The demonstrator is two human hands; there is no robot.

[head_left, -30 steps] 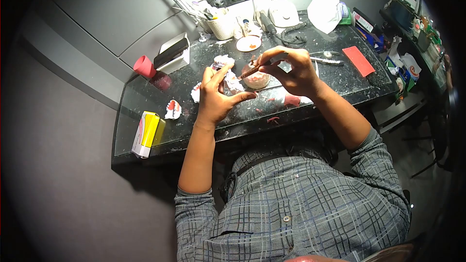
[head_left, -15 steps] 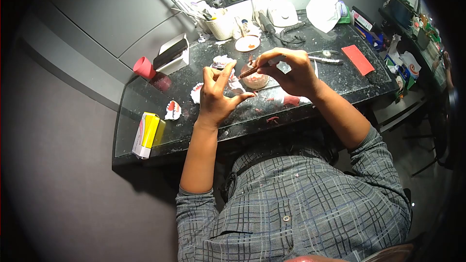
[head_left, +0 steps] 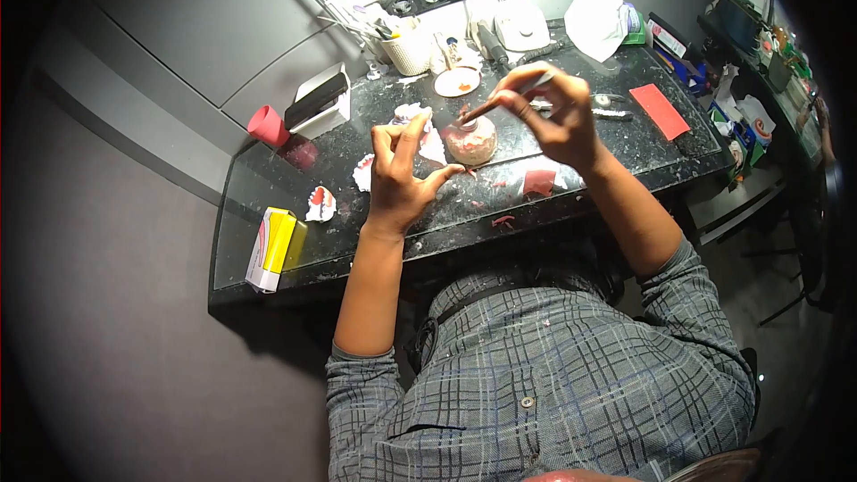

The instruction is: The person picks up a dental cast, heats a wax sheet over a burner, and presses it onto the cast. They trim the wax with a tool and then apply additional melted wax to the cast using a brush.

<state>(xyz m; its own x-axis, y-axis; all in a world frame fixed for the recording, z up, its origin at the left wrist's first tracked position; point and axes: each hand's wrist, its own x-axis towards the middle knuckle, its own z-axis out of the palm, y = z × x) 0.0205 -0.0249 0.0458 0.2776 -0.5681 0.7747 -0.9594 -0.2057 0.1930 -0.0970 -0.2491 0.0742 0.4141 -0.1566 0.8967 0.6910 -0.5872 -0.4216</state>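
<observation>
My right hand [head_left: 558,116] is closed on a thin dark tool [head_left: 483,111], whose end is at the top of a round glass jar [head_left: 471,143] with reddish contents. My left hand [head_left: 402,165] is held left of the jar, thumb and fingers spread apart, the thumb tip near the jar's base. A white and pink piece [head_left: 431,145] shows between its thumb and fingers; whether they touch it is unclear. White dental models with red parts, one of them [head_left: 320,203] at the left, stand on the dark table [head_left: 357,245]. A red scrap [head_left: 539,182] lies right of the jar.
A yellow and white box [head_left: 275,250], a pink cup [head_left: 267,126] and a white container [head_left: 323,107] stand at the left. Behind are a holder of tools [head_left: 410,54], a round dish [head_left: 457,81] and a white device [head_left: 520,25]. A red sheet [head_left: 659,112] lies right.
My right hand has moved up and slightly right with the tool, whose end has gone from beside my left fingers to the jar's top. My left hand has barely moved.
</observation>
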